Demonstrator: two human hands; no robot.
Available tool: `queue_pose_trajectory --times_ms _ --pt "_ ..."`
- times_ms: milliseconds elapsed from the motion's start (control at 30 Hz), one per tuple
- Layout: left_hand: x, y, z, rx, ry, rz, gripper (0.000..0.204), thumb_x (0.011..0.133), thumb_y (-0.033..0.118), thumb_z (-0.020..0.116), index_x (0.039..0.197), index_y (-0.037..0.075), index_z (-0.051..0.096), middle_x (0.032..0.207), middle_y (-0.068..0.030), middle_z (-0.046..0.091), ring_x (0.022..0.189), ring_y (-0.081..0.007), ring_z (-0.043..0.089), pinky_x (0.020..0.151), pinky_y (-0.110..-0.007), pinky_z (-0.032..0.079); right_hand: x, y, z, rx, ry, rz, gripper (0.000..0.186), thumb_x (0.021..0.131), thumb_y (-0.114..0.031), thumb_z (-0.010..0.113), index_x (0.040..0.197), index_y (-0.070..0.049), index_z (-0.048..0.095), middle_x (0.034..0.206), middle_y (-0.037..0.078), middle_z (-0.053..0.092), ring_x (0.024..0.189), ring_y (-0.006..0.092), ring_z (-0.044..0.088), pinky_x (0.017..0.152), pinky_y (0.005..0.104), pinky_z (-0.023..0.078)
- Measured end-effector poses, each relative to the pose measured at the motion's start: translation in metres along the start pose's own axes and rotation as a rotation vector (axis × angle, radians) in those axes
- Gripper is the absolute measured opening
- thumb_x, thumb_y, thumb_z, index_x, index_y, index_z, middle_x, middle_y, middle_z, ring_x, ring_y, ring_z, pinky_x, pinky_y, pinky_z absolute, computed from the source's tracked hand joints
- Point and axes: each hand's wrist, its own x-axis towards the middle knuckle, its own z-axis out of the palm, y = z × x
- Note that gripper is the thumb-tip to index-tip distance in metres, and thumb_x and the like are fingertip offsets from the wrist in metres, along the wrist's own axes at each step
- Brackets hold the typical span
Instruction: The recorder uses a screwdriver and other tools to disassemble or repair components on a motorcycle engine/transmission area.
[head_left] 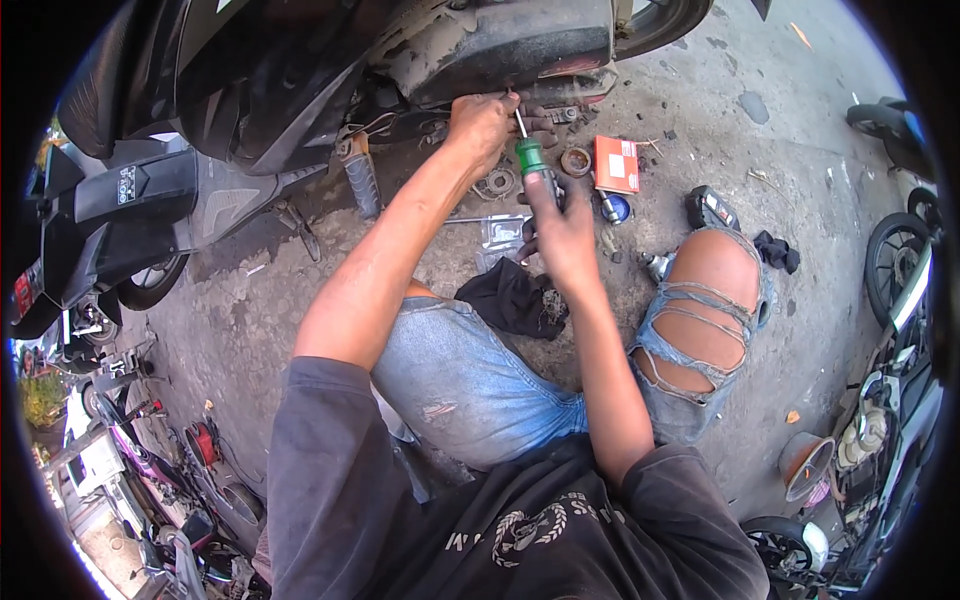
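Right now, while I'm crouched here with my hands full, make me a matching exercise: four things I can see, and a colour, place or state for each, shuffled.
Things:
1. Screwdriver
2. Box
3. Larger cloth
4. Jeans

Descriptions:
A. Orange-red, with a white label
B. Blue and torn
C. Gripped in the right hand
D. Black and crumpled

Right pairs: 1-C, 2-A, 3-D, 4-B.

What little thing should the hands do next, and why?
Perhaps turn the green-handled screwdriver gently: the right hand already grips it, it points toward the motorbike, and the left hand is close beside its far end. What the tip meets is hidden, though.
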Motion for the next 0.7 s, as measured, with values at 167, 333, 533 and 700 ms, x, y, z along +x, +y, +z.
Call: queue_pose_trajectory --times_ms 167,333,533,700 --pt "0.005 -0.005 -0.004 -0.008 -0.102 -0.008 0.028 0.098 0.015 0.043 0.112 -0.009 0.049 0.103 -0.0206 0.062 0.089 -0.0292 0.065 0.079 -0.039 0.052 0.022 0.036 0.012 -0.544 0.343 -0.465 0.040 0.090 -0.034 0.060 0.103 0.004 0.058 0.059 0.006 0.057 0.050 0.0184 0.056 0.056 0.0372 0.051" --pt "0.004 -0.012 -0.008 -0.010 -0.185 -0.016 0.030 0.099 0.018 0.044 0.112 -0.009 0.050 0.101 -0.0198 0.063 0.089 -0.0282 0.065 0.078 -0.039 0.052 0.032 0.029 -0.026 0.937 -0.458 0.412 0.043 0.092 -0.048 0.052 0.100 -0.006 0.054 0.061 0.000 0.044 0.041 0.0075 0.034 0.030 0.0182 0.022" --pt "0.002 -0.007 -0.005 0.027 -0.074 0.014 0.027 0.097 0.017 0.049 0.108 -0.008 0.052 0.091 -0.0159 0.064 0.077 -0.0249 0.064 0.074 -0.036 0.051 0.027 0.006 -0.012 0.040 -0.212 0.042 0.041 0.095 -0.039 0.048 0.101 0.001 0.056 0.074 0.014 0.063 0.055 0.0215 0.059 0.044 0.0345 0.045" --pt "0.012 -0.007 0.000 0.019 -0.086 -0.016 0.029 0.098 0.017 0.046 0.113 -0.007 0.051 0.091 -0.0163 0.064 0.082 -0.0259 0.066 0.075 -0.037 0.050 0.023 -0.005 0.009 -0.563 0.166 -0.129 0.048 0.095 -0.039 0.048 0.098 0.009 0.057 0.084 0.034 0.062 0.084 0.0472 0.062 0.078 0.0514 0.046"
